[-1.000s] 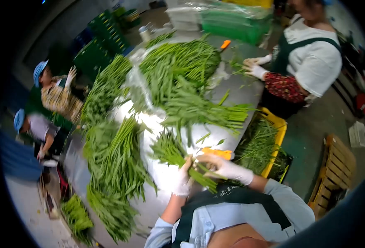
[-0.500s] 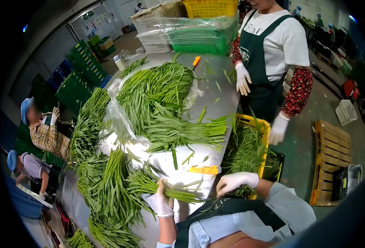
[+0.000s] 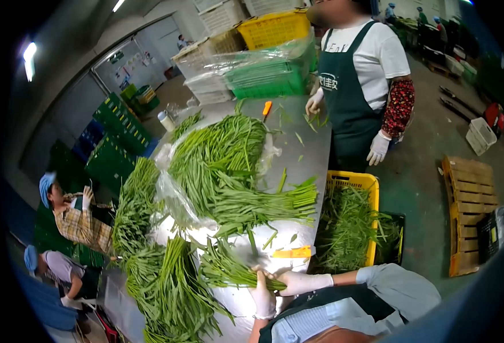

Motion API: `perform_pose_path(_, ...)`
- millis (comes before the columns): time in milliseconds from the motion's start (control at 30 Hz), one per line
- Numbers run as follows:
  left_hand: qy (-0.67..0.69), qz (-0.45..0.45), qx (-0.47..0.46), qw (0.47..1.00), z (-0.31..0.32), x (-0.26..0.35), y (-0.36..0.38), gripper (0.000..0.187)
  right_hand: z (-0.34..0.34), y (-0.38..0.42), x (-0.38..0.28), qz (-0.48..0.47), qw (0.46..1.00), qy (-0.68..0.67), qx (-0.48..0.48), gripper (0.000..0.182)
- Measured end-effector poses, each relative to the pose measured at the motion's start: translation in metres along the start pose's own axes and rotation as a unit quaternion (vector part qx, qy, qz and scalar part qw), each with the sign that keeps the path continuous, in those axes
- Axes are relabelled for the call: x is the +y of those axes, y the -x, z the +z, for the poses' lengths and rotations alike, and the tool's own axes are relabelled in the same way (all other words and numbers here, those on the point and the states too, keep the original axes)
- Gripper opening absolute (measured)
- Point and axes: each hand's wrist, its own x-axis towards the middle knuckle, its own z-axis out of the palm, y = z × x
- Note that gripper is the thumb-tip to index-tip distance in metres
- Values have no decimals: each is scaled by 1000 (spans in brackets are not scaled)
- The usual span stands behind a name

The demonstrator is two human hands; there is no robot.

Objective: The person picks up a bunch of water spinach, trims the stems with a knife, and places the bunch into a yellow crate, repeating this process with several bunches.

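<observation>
My left hand (image 3: 263, 296), in a white glove, is closed round a bunch of long-leaved water spinach (image 3: 226, 267). The leaves point left, over the white sheet on the table. My right hand (image 3: 302, 283), gloved too, is closed at the stem ends, close beside the left; its fingertips are partly hidden. Just beyond the hands lies an orange-yellow cutter (image 3: 293, 252). A big pile of water spinach (image 3: 220, 166) rests on clear plastic farther up, and another heap (image 3: 172, 280) lies to the left.
A yellow crate (image 3: 368, 182) of loose greens stands right of the metal table (image 3: 306, 134). Across stands a co-worker in a green apron (image 3: 349, 91). Two other people are at the left. Stacked crates (image 3: 266, 77) stand behind; an orange-handled tool (image 3: 267, 108) lies at the far side.
My right hand has come left from beside the table edge to the stem ends, meeting my left hand. The co-worker's hands have shifted. The view has tilted up somewhat.
</observation>
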Motion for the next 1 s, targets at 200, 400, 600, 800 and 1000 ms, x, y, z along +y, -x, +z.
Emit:
perform_pose_path(200, -223, 96, -33, 970, -22, -7, 12, 12, 11, -17, -4, -37, 997, -71, 1, 27)
perform_pose_path(400, -289, 39, -42, 956, -42, -38, 17, 11, 25, -22, 24, -146, 979, -142, 8, 31)
perform_pose_path(600, -256, 109, -34, 960, -30, -29, 16, 12, 35, -15, 21, -117, 980, -161, 29, 30)
perform_pose_path(800, -299, 91, -59, 948, -31, -39, 16, 12, 18, -7, 9, -141, 988, -47, 42, 35)
perform_pose_path(1000, -264, 64, -63, 960, -32, -42, 15, 15, 43, -25, 66, -175, 981, -32, 75, 31)
